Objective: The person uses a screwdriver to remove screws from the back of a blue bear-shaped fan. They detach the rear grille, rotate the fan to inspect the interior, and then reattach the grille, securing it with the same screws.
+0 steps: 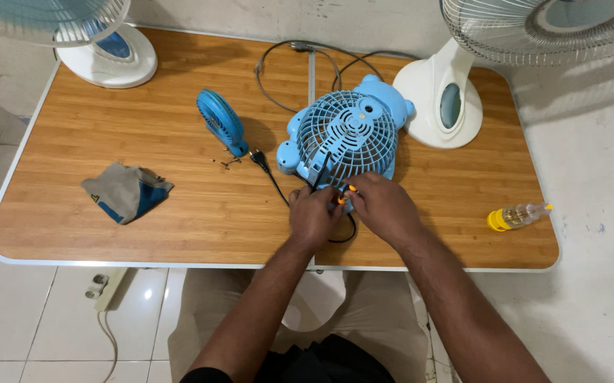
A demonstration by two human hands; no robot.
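Two hands meet at the lower edge of the small light-blue plastic desk fan with round grille (pixel 346 138), lying near the middle of the wooden tabletop (pixel 179 213). The left hand (pixel 313 215) curls by its black cord; the right hand (pixel 381 206) pinches an orange-handled tool (pixel 346 194). Best to steady the housing firmly and keep the tool square; the loose screws (pixel 227 162) lie near.
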